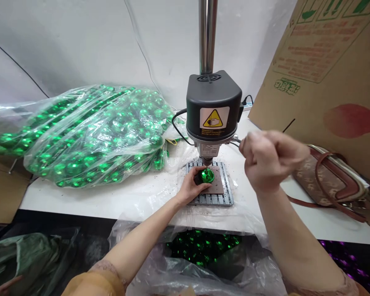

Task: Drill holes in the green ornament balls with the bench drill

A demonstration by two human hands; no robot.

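One clear bag (6, 113) is seen at far left on the worktop (61, 201), packed with green shiny balls (77, 167); too many overlapped to be counted. Next, one left hand (189, 185), part-open in a C: one green ball (207, 176) is held between thumb and fingers, right under the chuck (206, 161). Contact with the bit can't be told. The ball is set on one brown pad (218, 187), which is carried by one slotted base plate (229, 194). Above: one drill press (214, 92), with one warning label (214, 118) stuck on the front of its black housing. Below the worktop's front edge, a second clear bag (255, 267) is seen with more green balls inside, uncounted. Then one right hand (265, 160), closed in a tight fist; one lever (238, 140) at the press's side is gripped at its end. At far right, one handbag (333, 181) is placed before one cardboard box (320, 74).
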